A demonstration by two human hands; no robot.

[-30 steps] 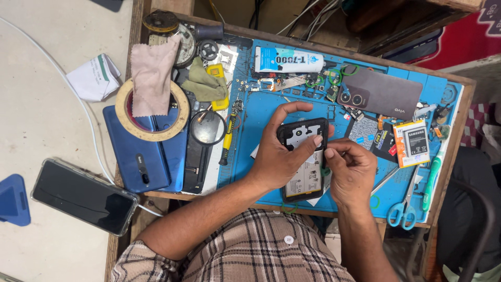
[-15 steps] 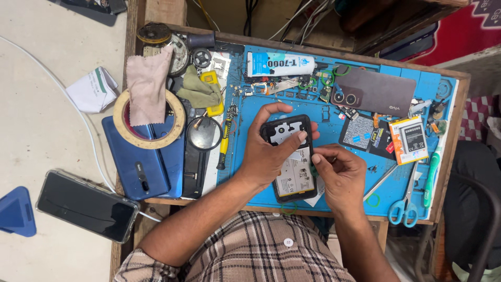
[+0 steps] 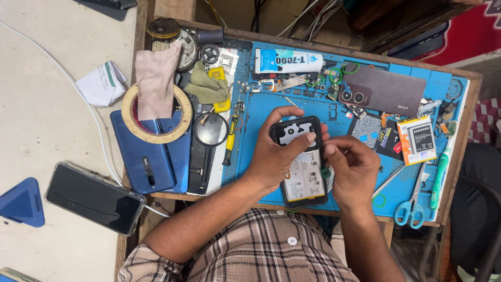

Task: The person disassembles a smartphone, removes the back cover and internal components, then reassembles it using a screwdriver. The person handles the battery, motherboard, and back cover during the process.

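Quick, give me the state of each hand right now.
Left hand: closed around the opened phone, holding it over the blue mat.
Right hand: fingers pinched at the phone's edge; what they grip cannot be told.

A wooden-framed tray with a blue work mat (image 3: 261,112) sits on the pale tabletop (image 3: 47,125). On the mat lie a white glue tube (image 3: 289,61), a grey phone back cover (image 3: 383,91), a small battery (image 3: 417,140), blue-handled scissors (image 3: 410,208) and a green toothbrush (image 3: 438,180). At its left end lie a blue phone (image 3: 151,162), a tape roll (image 3: 156,115), a pink cloth (image 3: 156,78) and a magnifier (image 3: 210,129). On the tabletop itself rest a black phone (image 3: 94,198), a white cable (image 3: 78,99), folded paper (image 3: 102,83) and a blue wedge (image 3: 23,202).
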